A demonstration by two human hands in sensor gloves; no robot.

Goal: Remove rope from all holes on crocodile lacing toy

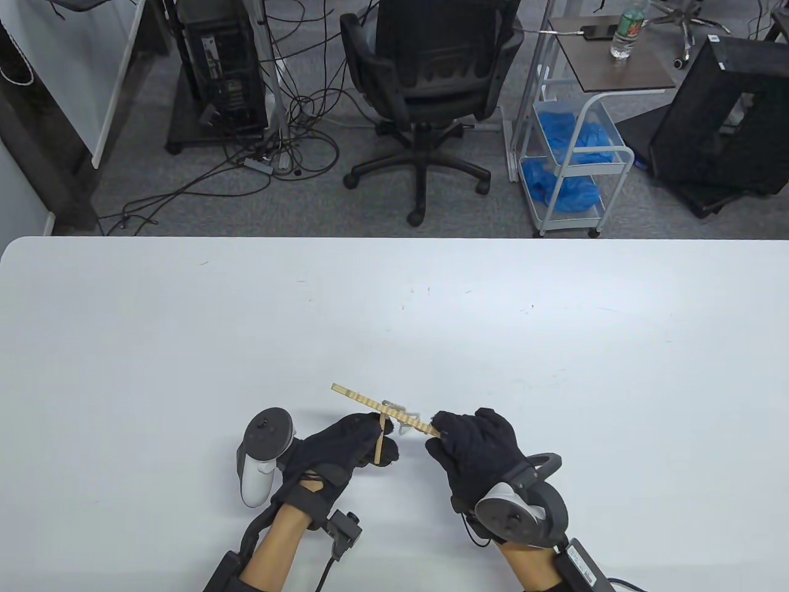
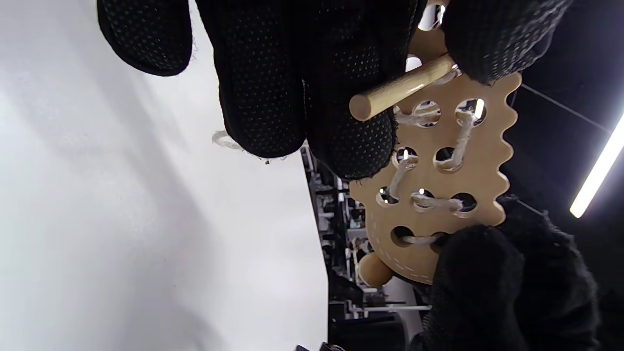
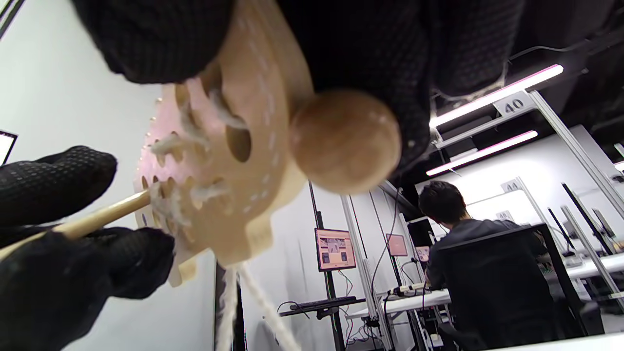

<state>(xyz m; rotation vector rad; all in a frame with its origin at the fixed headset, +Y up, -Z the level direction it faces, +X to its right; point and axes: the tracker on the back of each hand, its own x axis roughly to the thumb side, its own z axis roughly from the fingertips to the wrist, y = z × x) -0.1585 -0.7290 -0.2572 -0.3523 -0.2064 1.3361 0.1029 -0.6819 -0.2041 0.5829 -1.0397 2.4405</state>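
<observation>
We hold the crocodile lacing toy (image 1: 379, 407) edge-up above the near middle of the table (image 1: 185, 345), our right hand (image 1: 478, 447) gripping its right end. Our left hand (image 1: 345, 447) pinches the wooden needle (image 2: 399, 87), whose rope (image 2: 458, 141) is laced through the holes.

My right hand (image 1: 478, 447) covers one end of the crocodile toy (image 2: 451, 180); my left fingers (image 2: 292, 87) hide its upper holes. The rope (image 3: 258, 312) runs off the bottom edge.

Smooth pale wooden crocodile toy (image 2: 480, 165), fuzzy white rope (image 2: 458, 141), matt table (image 1: 185, 345).
</observation>
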